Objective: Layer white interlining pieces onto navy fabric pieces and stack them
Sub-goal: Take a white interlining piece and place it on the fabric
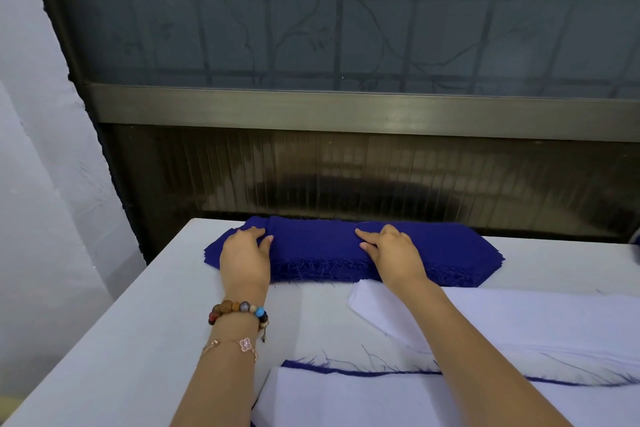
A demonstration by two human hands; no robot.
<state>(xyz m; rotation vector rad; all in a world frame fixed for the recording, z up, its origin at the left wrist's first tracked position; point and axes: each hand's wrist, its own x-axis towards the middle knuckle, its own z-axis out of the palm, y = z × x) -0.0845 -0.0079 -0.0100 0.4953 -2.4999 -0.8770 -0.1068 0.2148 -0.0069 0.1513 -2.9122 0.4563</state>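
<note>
A thick stack of navy fabric pieces point(318, 253) with frayed edges lies at the far side of the white table point(131, 322). My left hand point(244, 256) rests flat on the stack's left end. My right hand point(391, 251) lies on its middle, fingers stretched out over the top piece. Nearer to me, a pile of white interlining pieces point(519, 319) sits at the right. Closest to me is a layered stack point(381, 399) with white interlining on top and a navy edge showing at its far side.
A dark ribbed panel and a frosted window with a metal sill point(346, 111) stand right behind the table's far edge. A white curtain point(45, 166) hangs at the left. The table's left edge runs diagonally toward me.
</note>
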